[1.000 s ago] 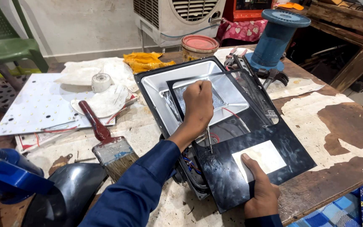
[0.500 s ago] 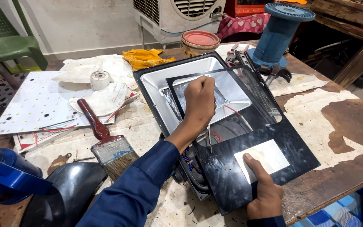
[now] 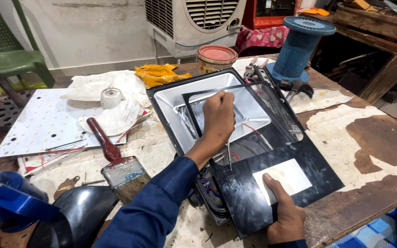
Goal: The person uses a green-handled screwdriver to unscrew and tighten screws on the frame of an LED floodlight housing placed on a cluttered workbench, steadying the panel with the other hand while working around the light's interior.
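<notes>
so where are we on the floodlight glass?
Housing lies open, reflector bare. In hand: the black-bordered glass panel sits skewed over it, right hand holding its near edge, left hand pressing the far part. Left: the panel isn't squared into the frame yet. Brush lies unused beside it.

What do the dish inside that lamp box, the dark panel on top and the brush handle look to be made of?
The dish looks like thin polished metal: silvery, with soft reflections. The dark panel seems to be glass with a black border: glossy, see-through in the middle. The brush handle looks like red-painted wood, though plastic is possible.
</notes>
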